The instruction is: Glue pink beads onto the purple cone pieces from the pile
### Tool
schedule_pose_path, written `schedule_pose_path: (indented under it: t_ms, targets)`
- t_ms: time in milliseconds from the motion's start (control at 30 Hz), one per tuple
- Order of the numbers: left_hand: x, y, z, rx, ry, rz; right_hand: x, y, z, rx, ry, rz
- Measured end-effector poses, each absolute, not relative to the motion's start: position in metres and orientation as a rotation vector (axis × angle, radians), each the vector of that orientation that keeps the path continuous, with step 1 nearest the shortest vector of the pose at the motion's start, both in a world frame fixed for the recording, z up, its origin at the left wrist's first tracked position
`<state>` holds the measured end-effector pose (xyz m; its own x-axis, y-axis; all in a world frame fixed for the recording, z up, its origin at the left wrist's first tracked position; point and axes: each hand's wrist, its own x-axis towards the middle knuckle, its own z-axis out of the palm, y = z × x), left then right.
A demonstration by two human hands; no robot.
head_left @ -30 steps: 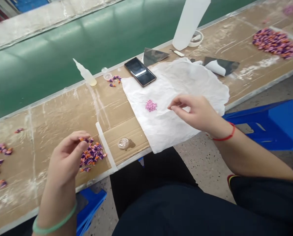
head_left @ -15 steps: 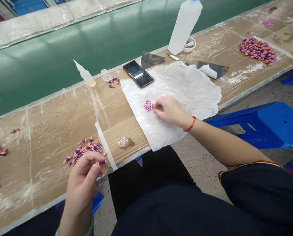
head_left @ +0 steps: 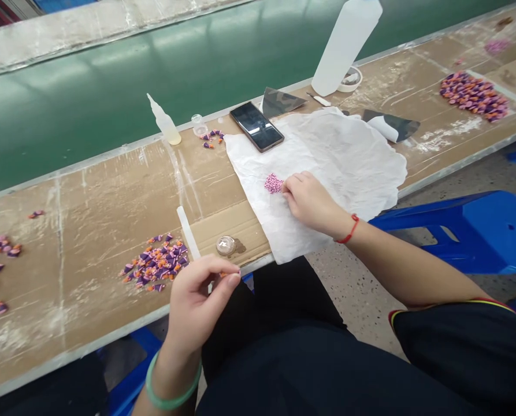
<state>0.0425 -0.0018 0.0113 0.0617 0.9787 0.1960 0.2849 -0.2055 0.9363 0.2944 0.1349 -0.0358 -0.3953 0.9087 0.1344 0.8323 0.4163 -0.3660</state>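
Here's the left hand (head_left: 201,300), thumb and forefinger clamped on a small orange-tinged piece (head_left: 223,275), held just in front of the brown cardboard-topped desk (head_left: 110,196) and mostly hidden by the grip. It looks light and firm, perhaps rubbery — a fingertip pinch across its sides should suit, without hard squeezing. Behind lies a loose heap of purple, orange and pink pieces (head_left: 158,263).

Over on the crumpled white sheet (head_left: 348,156), the right hand (head_left: 307,196) has its fingertips at the edge of a pile of tiny pink-and-white bits (head_left: 273,183); whether they close on one, I can't tell. Those bits look almost weightless, easily scattered, best nipped singly.

Containers next: a small round clear dish (head_left: 226,245) near the desk's front edge, contents unclear; a translucent nozzle-tipped squeeze bottle (head_left: 167,127) — yellowish liquid low inside; and a tall white plastic bottle (head_left: 346,46), its contents hidden.
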Motion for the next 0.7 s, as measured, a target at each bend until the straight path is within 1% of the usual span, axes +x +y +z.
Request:
schedule_pose_path:
  t_ms: [167, 267, 400, 600, 700]
  targets:
    - [0.069, 0.015, 0.022, 1.635, 1.333, 1.132, 0.283, 0.094, 0.006, -0.963, -2.399, 0.371]
    - [0.080, 0.022, 0.024, 1.582, 1.329, 1.113, 0.273, 0.075, 0.028, -0.777, -2.457, 0.335]
    - [0.084, 0.022, 0.024, 1.512, 1.296, 1.093, 0.266, 0.065, 0.038, -0.665, -2.544, 0.274]
    - [0.085, 0.017, 0.025, 1.520, 1.317, 1.087, 0.263, 0.062, 0.038, -0.646, -2.622, 0.159]
    - [0.085, 0.016, 0.025, 1.448, 1.312, 1.130, 0.262, 0.060, 0.043, -0.667, -2.544, 0.284]
